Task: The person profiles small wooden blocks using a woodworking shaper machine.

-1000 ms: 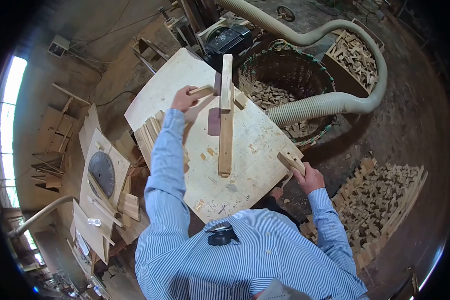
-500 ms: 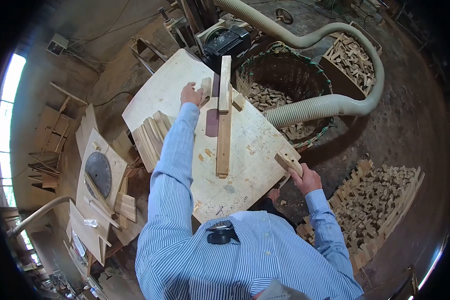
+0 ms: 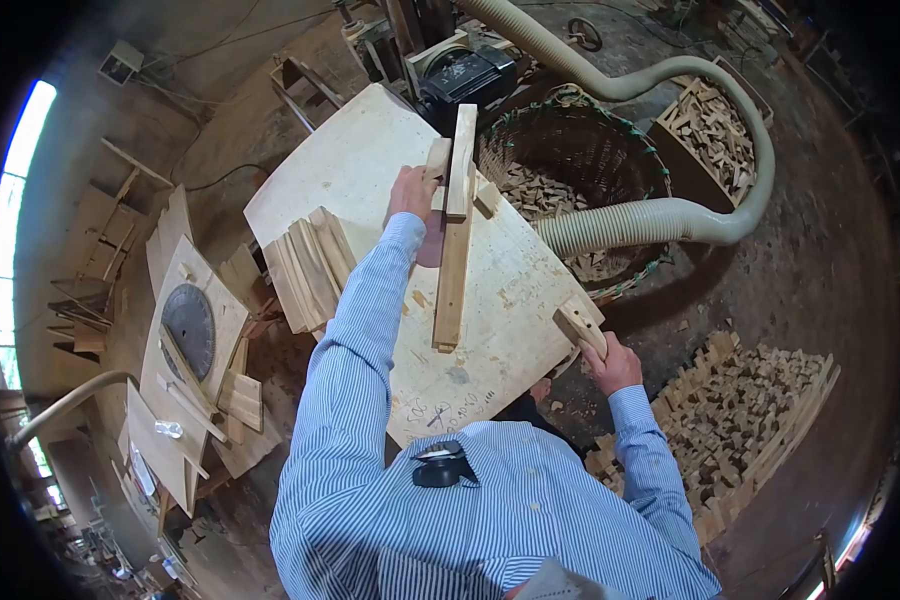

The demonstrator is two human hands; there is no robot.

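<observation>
Left hand (image 3: 411, 192) presses block (image 3: 437, 158) — fence (image 3: 456, 228)

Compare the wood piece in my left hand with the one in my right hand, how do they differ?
The left hand holds its wood piece far out on the table, against the long guide strip; the right hand holds its wood handle at the table's near edge. The left piece looks short and straight; the right one appears longer and slightly angled. Both are pale, unfinished wood, each gripped in one hand.
</observation>
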